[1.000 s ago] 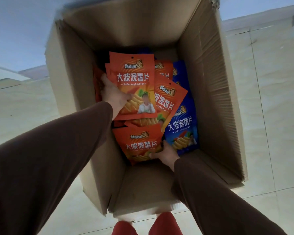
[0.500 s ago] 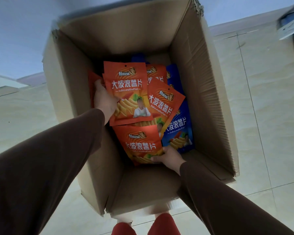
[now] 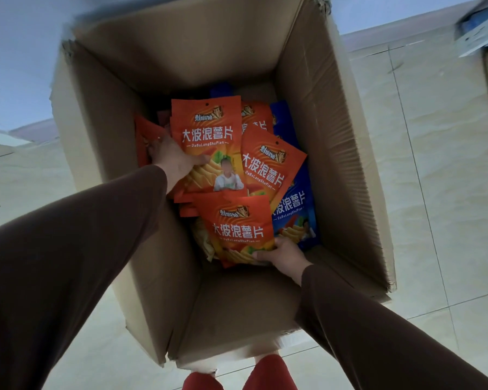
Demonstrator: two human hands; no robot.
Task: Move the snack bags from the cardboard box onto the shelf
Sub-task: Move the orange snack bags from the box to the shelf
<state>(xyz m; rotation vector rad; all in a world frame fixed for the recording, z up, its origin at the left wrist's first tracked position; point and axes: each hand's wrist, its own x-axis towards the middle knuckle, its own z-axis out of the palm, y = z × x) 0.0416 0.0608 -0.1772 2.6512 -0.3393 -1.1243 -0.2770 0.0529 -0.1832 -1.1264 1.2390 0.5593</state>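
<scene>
Both hands are closed on orange snack bags inside the cardboard box [image 3: 335, 142], left hand [image 3: 175, 160] on a stack [image 3: 206, 139] at 10 o'clock, right hand [image 3: 283, 256] pinching one [image 3: 237, 226] at 5 o'clock, so lifting straight up, clear of the walls, seems best.

Both arms reach forward and down in dark brown sleeves, the left one coming from the lower left of the frame, the right one from the lower right. The left hand [image 3: 173, 160] sits near the middle, fingers closed in a grip, thumb pointing right. The right hand [image 3: 283, 256] is lower, fingers curled and pinching, wrist bent slightly upward.
</scene>
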